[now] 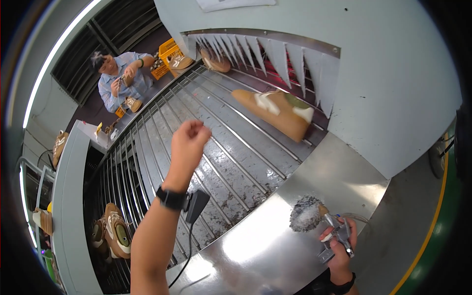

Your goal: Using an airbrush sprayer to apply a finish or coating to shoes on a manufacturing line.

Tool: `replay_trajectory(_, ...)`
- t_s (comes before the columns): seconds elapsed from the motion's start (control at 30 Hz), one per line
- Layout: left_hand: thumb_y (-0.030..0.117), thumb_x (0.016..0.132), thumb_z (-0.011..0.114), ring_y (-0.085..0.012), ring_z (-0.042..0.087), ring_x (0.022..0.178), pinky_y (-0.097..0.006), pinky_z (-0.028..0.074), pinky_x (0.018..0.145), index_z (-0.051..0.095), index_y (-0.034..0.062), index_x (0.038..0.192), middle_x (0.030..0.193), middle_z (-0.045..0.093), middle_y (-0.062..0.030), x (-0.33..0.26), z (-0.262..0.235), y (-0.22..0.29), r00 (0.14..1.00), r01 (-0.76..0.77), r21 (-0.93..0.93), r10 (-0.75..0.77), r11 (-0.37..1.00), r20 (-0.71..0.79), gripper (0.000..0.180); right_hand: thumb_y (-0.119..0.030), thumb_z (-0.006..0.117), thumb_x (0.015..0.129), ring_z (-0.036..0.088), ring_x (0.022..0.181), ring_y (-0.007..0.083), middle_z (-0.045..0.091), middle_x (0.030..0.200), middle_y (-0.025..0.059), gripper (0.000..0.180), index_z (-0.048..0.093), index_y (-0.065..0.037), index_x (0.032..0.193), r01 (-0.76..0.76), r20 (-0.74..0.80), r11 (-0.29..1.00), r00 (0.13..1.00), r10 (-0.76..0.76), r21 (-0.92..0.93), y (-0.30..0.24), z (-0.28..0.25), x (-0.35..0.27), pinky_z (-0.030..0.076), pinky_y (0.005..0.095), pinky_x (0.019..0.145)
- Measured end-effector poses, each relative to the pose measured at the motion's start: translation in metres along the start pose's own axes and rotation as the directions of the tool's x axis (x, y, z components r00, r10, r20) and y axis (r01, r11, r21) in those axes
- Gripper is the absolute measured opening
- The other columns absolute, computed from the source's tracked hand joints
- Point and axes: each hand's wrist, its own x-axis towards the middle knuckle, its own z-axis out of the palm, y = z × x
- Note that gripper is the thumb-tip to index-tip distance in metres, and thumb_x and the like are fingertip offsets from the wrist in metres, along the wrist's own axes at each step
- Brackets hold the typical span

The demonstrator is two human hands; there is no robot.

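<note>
Left hand (190,138) hung mid-frame, fingers curled together — tan shoe (284,112) sat clear of them, upper right of centre. Right hand (339,253) had its fingers clamped round a gun-shaped metal tool (341,233) — lower right.

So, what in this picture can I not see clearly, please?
In the head view:
Left hand: curled fingers hide its palm.
Right hand: the metal tool covers part of it.
Rear shoe, lower left: partly hidden by the front shoe.
Machine: white strips screen its inside.
White sheet: cut off by the top edge.
</note>
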Motion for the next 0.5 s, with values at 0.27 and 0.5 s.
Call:
replay_trajectory(0.27, 0.009, 0.068, 0.071, -0.0414, 0.049, 0.113, -0.045, 0.039, 0.099, 0.049, -0.0066, 0.118, 0.121, 0.052, -0.0259, -0.207, -0.222, -0.122, 0.981, 0.072, 0.933, 0.144, 0.354, -0.131, 0.057, -0.015, 0.060, 0.071, 0.059, 0.077, 0.0227, 0.059, 0.089, 0.0144, 0.060, 0.038, -0.002, 0.125, -0.007, -0.066, 0.999, 0.998, 0.010, 0.041, 0.003, 0.016, 0.000, 0.049, 0.0353, 0.074)
replay_trajectory(0.5, 0.012, 0.060, 0.079, -0.0412, 0.040, 0.126, -0.043, 0.032, 0.108, 0.039, -0.0043, 0.131, 0.135, 0.041, -0.0271, -0.293, -0.309, -0.178, 0.907, 0.410, 0.875, -0.011, 0.257, -0.422, 0.083, -0.017, 0.053, 0.080, 0.053, 0.078, 0.0155, 0.058, 0.094, 0.0099, 0.061, 0.035, -0.001, 0.136, 0.153, -0.037, 0.988, 0.987, -0.154, -0.033, 0.011, -0.012, 0.000, 0.042, 0.0258, 0.072)
